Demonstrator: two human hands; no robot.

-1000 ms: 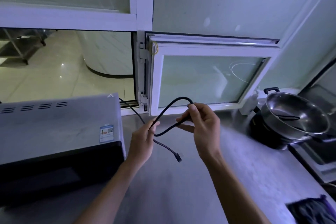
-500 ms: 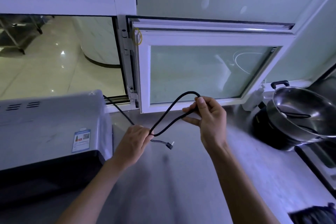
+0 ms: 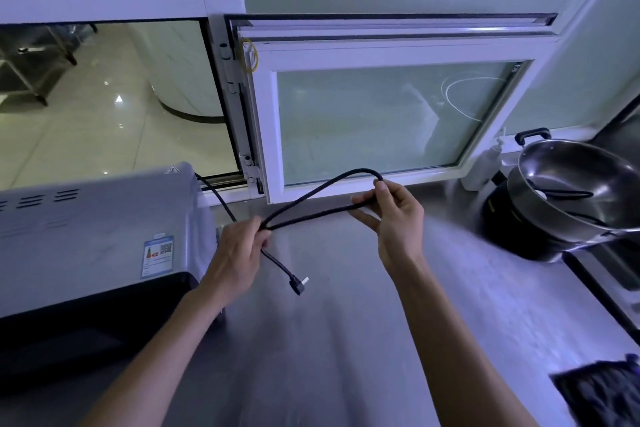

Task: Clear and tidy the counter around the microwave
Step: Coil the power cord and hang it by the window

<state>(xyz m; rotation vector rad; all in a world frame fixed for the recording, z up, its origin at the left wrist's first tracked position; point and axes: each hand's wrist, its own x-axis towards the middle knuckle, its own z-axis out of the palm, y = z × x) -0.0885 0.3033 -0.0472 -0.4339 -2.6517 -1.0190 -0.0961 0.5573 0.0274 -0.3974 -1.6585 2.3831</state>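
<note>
Black cord being folded up over the steel counter, tidying only partly done.

Steel counter (image 3: 346, 357) stretches out bare in front, and just above it the left hand (image 3: 239, 256) pinches the black cord (image 3: 311, 194) where two strands cross, fingers curled round it, the plug (image 3: 299, 284) dangling free beneath. The right hand (image 3: 394, 215) grips the far bend of the loop between thumb and curled fingers. One fold made, I'd say; the cord wants more winding and stowing. It trails off behind the microwave (image 3: 97, 236), which sits at the left. A dark cloth (image 3: 602, 392) lies at the near right corner, not yet dealt with, and a steel pan (image 3: 581, 191) rests on a black cooker further right. Beyond, a white-framed window (image 3: 377, 121) stands against the wall, and through the open gap left of it a shiny tiled floor (image 3: 104, 121) shows.
</note>
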